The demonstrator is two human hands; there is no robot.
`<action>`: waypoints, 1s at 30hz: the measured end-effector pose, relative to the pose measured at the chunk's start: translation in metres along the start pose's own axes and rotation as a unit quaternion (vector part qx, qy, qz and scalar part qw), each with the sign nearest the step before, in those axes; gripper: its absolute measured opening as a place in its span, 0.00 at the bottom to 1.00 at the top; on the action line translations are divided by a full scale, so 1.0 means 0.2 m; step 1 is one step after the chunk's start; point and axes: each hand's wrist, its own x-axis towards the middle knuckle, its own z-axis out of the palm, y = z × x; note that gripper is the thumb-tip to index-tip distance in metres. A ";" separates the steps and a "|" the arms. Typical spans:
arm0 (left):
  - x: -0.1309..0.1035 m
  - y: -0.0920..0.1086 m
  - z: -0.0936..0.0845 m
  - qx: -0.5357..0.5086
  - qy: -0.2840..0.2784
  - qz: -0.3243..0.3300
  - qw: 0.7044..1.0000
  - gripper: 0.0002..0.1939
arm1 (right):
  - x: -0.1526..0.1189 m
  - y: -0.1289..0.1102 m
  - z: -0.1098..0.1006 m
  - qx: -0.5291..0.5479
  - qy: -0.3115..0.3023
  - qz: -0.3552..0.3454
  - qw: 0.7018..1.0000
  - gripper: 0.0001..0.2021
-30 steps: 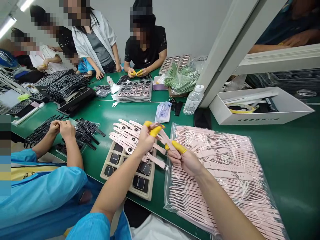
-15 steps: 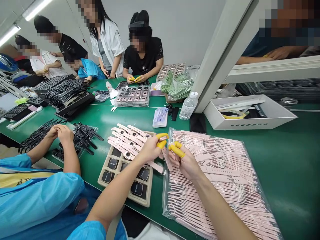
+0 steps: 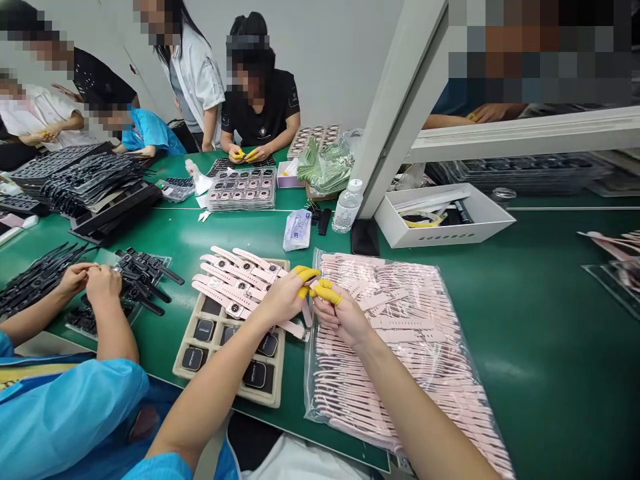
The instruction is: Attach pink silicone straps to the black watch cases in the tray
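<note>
My left hand (image 3: 286, 293) and my right hand (image 3: 345, 312), both with yellow finger cots, meet in a pinch in front of me. Between them they grip a pink watch strap (image 3: 307, 311), which hangs down from the fingers; whether a watch body is attached is hidden. Under my left hand, several pink-strapped watches (image 3: 243, 285) lie across a beige tray (image 3: 181, 363). Dark square watch faces (image 3: 256, 375) sit in the tray's compartments. Below my right hand spreads a clear bag of pink straps (image 3: 400, 380), with a few loose straps (image 3: 407, 330) on top.
To my left, a co-worker's hands (image 3: 103, 283) work beside black watches (image 3: 137, 277). Beyond my hands stand a plastic bottle (image 3: 347, 208), a tissue pack (image 3: 297, 230) and a white box (image 3: 440, 233). Other people sit or stand across the green table (image 3: 540, 293).
The camera view has turned right, so most things appear shifted left. My hands have come closer together around the strap.
</note>
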 end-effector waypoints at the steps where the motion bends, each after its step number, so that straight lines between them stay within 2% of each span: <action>1: 0.00 -0.01 0.01 0.005 0.004 -0.003 1.000 0.22 | 0.00 0.00 0.00 0.008 0.002 -0.002 1.000 0.19; 5: 0.00 -0.01 0.03 -0.004 0.005 0.004 1.000 0.23 | 0.01 0.00 0.00 0.039 -0.007 0.001 0.999 0.21; 11: 0.00 0.06 -0.03 -0.053 -0.045 -0.008 0.998 0.23 | 0.02 0.01 -0.02 0.042 0.007 -0.030 0.999 0.23; 13: 0.00 0.07 -0.03 -0.052 -0.045 -0.002 0.998 0.23 | 0.02 0.01 -0.03 0.039 0.015 -0.033 0.999 0.23; 16: 0.00 0.06 -0.01 -0.003 -0.032 0.007 0.999 0.22 | 0.01 0.02 -0.03 0.027 0.027 -0.030 0.999 0.23; 22: 0.01 0.04 0.01 0.110 -0.063 0.008 0.992 0.20 | 0.03 0.05 -0.06 -0.016 0.055 -0.009 0.998 0.21; 28: 0.01 0.05 -0.01 -0.017 -0.041 0.025 0.999 0.21 | 0.02 0.04 -0.05 -0.030 0.043 -0.029 0.998 0.20; 30: 0.01 0.04 0.00 -0.045 -0.029 0.019 0.998 0.22 | 0.01 0.02 -0.04 -0.042 0.045 -0.063 0.996 0.21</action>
